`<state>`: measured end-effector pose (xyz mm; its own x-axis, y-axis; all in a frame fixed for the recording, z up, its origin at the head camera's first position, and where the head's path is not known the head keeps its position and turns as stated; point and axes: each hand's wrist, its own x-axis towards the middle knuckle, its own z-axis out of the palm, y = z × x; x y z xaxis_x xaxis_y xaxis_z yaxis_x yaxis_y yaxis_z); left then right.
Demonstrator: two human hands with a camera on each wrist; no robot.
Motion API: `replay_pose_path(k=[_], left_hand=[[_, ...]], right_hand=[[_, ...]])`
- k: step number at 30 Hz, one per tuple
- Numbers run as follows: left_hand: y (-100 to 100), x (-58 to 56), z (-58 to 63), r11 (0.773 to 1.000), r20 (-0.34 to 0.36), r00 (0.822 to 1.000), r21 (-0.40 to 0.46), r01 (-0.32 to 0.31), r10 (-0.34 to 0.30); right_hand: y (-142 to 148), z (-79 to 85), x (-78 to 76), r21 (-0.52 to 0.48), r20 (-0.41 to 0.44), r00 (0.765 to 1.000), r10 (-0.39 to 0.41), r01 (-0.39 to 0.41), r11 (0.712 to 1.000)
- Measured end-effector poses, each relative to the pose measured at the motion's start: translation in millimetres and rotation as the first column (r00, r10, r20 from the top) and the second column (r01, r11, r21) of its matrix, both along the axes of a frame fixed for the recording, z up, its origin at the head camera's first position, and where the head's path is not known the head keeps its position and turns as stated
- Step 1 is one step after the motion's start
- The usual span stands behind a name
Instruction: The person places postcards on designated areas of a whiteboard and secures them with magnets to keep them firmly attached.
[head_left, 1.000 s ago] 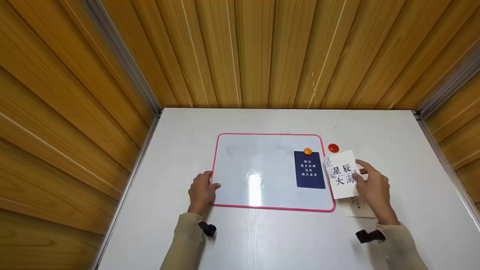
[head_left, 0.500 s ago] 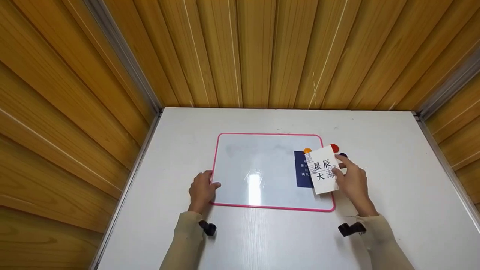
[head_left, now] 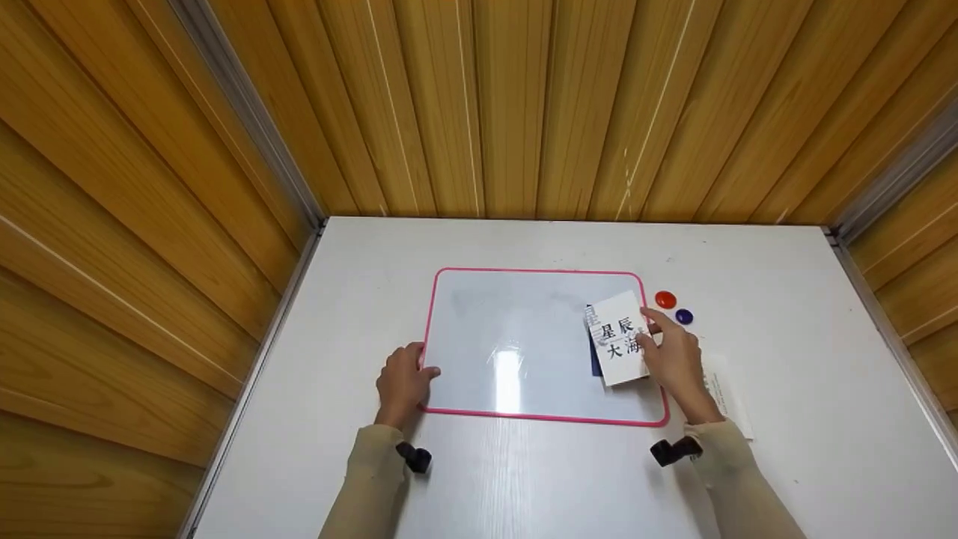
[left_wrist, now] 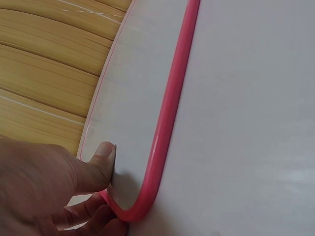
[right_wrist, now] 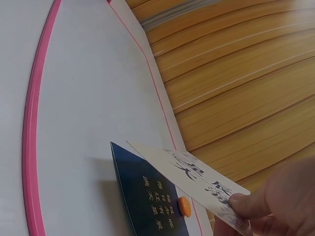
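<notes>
A whiteboard (head_left: 479,322) with a pink rim lies on the table. My left hand (head_left: 402,380) grips its left edge near the front corner, thumb on top and fingers at the rim, as the left wrist view (left_wrist: 54,182) shows. My right hand (head_left: 676,359) pinches a white card (head_left: 617,359) with dark printed characters by its right edge. The card is held above a dark blue card (right_wrist: 142,189) on the board's right part, covering most of it in the head view. An orange round magnet (right_wrist: 184,206) sits on the blue card; the white card hides it from the head view.
Right of the board, a red round magnet (head_left: 665,299) and a blue one (head_left: 684,316) lie on the white table (head_left: 524,479). Another pale card (head_left: 730,397) lies partly behind the right wrist. Wood-look panels (head_left: 509,112) wall the back and sides.
My right hand has carried the white card leftward from beside the board to over the blue card, uncovering the blue magnet. The left hand has stayed on the board's edge.
</notes>
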<state>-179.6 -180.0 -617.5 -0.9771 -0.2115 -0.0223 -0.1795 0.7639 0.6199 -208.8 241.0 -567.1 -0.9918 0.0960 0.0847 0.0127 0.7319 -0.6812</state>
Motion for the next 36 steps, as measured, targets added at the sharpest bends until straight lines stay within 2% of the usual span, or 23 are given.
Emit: replay_pose_path(k=[21, 24, 30, 36], left_hand=[[-3.9, -0.3, -4.3, 0.999, -0.003, 1.000, 0.039, 0.000, 0.000], [-3.8, 0.1, -3.6, 0.999, -0.003, 1.000, 0.033, 0.002, -0.002], [-4.1, -2.0, -1.4, 1.000, 0.001, 1.000, 0.011, -0.007, 0.007], [-3.0, -3.7, -3.2, 1.000, 0.006, 1.000, 0.023, -0.016, 0.016]], right_hand=[[-56.1, -14.0, -24.5, -0.046, -0.003, 0.996, 0.087, -0.087, 0.995], [-60.2, -14.8, -27.1, -0.053, 0.011, 0.996, 0.084, -0.084, 0.995], [-73.0, -15.9, -35.4, -0.046, -0.017, 0.997, 0.080, -0.081, 0.996], [-85.5, -18.5, -39.4, -0.046, -0.021, 0.997, 0.077, -0.078, 0.996]])
